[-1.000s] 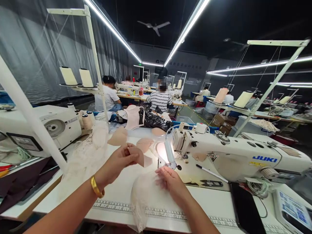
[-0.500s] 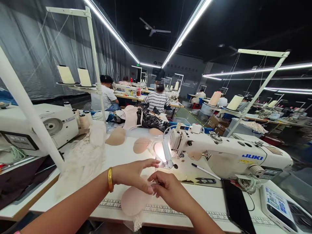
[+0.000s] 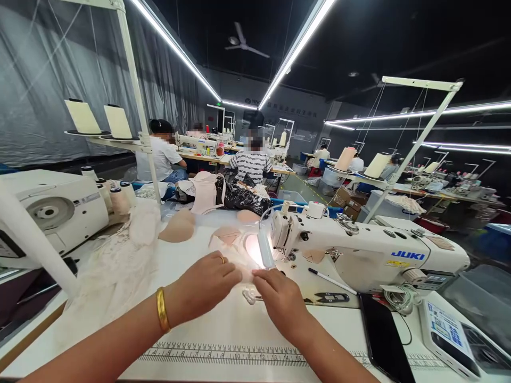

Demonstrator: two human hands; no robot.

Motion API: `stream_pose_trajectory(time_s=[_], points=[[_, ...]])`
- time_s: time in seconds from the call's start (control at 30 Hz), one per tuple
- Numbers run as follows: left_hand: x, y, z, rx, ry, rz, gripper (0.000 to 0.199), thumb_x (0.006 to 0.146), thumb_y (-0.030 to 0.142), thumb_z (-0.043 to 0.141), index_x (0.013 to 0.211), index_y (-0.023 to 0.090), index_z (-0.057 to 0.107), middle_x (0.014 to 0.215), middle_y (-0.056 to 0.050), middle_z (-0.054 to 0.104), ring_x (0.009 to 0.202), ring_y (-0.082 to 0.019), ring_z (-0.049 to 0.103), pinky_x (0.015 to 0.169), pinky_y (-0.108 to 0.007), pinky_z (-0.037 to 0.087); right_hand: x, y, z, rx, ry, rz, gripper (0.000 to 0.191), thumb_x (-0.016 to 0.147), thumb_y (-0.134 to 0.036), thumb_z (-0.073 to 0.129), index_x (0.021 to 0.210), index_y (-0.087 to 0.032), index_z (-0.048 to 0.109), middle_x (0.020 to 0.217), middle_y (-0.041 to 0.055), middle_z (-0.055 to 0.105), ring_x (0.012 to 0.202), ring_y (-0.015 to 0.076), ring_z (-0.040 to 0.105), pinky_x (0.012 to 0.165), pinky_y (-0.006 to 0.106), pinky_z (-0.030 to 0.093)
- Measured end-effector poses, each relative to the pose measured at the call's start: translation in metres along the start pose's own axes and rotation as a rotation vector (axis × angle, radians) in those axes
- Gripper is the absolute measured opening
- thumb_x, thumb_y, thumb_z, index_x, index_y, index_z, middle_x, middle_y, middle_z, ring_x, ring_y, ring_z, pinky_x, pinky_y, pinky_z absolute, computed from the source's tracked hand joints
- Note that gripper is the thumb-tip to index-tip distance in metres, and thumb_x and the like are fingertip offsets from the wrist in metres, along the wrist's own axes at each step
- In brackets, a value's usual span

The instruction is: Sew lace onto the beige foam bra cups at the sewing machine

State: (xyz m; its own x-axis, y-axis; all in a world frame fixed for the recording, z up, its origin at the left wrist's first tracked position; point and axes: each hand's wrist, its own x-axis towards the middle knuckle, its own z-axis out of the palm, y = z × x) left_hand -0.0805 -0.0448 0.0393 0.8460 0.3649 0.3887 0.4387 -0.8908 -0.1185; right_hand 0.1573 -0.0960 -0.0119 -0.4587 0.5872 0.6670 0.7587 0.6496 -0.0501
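Note:
My left hand, with a gold bangle at the wrist and a ring, is closed on a pale pink bra cup in front of the sewing machine's needle area. Closed beside it, my right hand pinches the cup's near edge. A small lacy end hangs out between the two hands. Most of the cup is hidden by my fingers. The white sewing machine stands just to the right, its lamp glaring over the work. Behind the cup, beige cups lie on the table.
Thread snips and a pen-like stick lie right of my hands, near a black phone and a small white device. Pale lace fabric is heaped at left. A ruler strip crosses the front.
Both hands have moved up and away from the table's front edge, carrying the pale pink cup towards the needle. The left hand's spread fingers have closed. The view has shifted slightly.

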Motion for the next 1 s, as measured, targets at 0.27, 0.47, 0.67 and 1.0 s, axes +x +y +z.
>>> stream_pose_trajectory(time_s=[0.27, 0.47, 0.67, 1.0], points=[[0.025, 0.002, 0.053, 0.042, -0.127, 0.238, 0.021, 0.082, 0.002, 0.066, 0.077, 0.02, 0.055, 0.077, -0.001, 0.065, 0.066, -0.02, 0.055, 0.062, -0.036, 0.037, -0.026, 0.054, 0.028, 0.107, -0.179, -0.063, 0.027, 0.103, -0.011, 0.045, 0.107, -0.026, 0.067, 0.104, 0.0025, 0.074, 0.089, 0.0179, 0.066, 0.075, 0.027, 0.053], [0.029, -0.008, 0.09, 0.058, -0.102, 0.171, 0.025, 0.077, 0.002, 0.064, 0.067, 0.02, 0.049, 0.069, -0.002, 0.054, 0.058, -0.018, 0.045, 0.053, -0.034, 0.027, -0.035, 0.063, 0.022, 0.081, -0.152, -0.02, 0.043, 0.093, 0.001, 0.045, 0.119, -0.027, 0.066, 0.116, 0.0074, 0.07, 0.099, 0.0228, 0.06, 0.08, 0.034, 0.053], [0.022, -0.005, 0.098, -0.092, 0.021, 0.108, 0.024, 0.088, 0.0, 0.052, 0.072, 0.018, 0.05, 0.081, -0.003, 0.056, 0.071, -0.019, 0.047, 0.065, -0.034, 0.036, -0.035, 0.062, 0.012, 0.147, -0.265, 0.017, 0.041, 0.091, 0.002, 0.046, 0.11, -0.026, 0.069, 0.093, 0.0037, 0.063, 0.083, 0.0187, 0.053, 0.07, 0.028, 0.047], [0.024, -0.002, 0.104, -0.091, 0.022, 0.08, 0.02, 0.093, 0.004, 0.049, 0.078, 0.017, 0.053, 0.081, -0.004, 0.055, 0.071, -0.021, 0.044, 0.064, -0.034, 0.035, -0.034, 0.058, 0.008, 0.218, -0.303, 0.045, 0.043, 0.089, 0.003, 0.046, 0.113, -0.025, 0.07, 0.093, 0.0045, 0.062, 0.084, 0.019, 0.05, 0.072, 0.029, 0.046]])
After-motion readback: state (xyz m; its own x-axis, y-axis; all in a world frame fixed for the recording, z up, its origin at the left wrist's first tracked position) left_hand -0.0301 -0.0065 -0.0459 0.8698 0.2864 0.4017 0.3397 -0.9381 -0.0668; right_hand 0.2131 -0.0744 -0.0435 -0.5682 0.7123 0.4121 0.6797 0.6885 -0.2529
